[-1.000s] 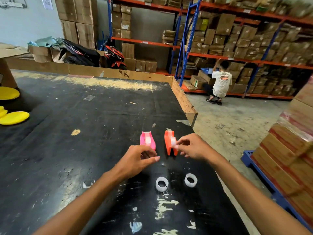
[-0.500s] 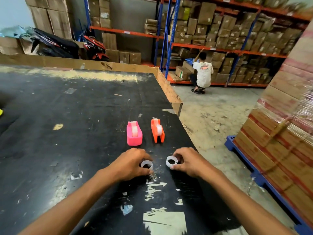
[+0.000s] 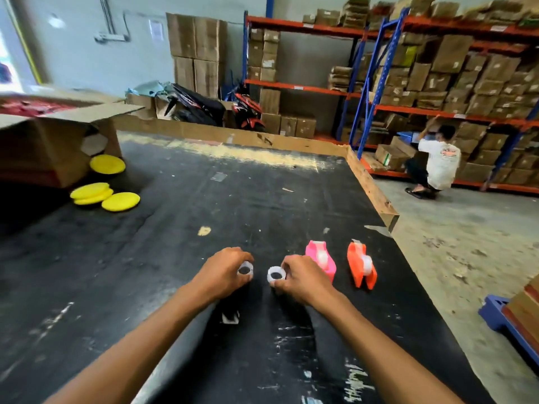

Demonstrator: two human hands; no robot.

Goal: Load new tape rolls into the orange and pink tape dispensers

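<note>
**Two rolls in hand, neither yet seated in a dispenser**

Both hands work at once. The left hand (image 3: 224, 272) pinches one small white tape roll (image 3: 245, 269) above the black worn tabletop (image 3: 175, 228); the right hand (image 3: 303, 277) pinches a second white tape roll (image 3: 276, 276). The pink plastic tape dispenser (image 3: 320, 262) and orange plastic tape dispenser (image 3: 361, 268) stand just right of the hands, each apparently already showing a pale roll, so loading looks barely begun.

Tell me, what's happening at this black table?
A person holds a small white tape roll in each hand: one in the left hand, one in the right hand. The left roll and right roll sit at the fingertips, above the table. The pink dispenser and orange dispenser stand just right of the hands, each with a roll showing inside.
</note>
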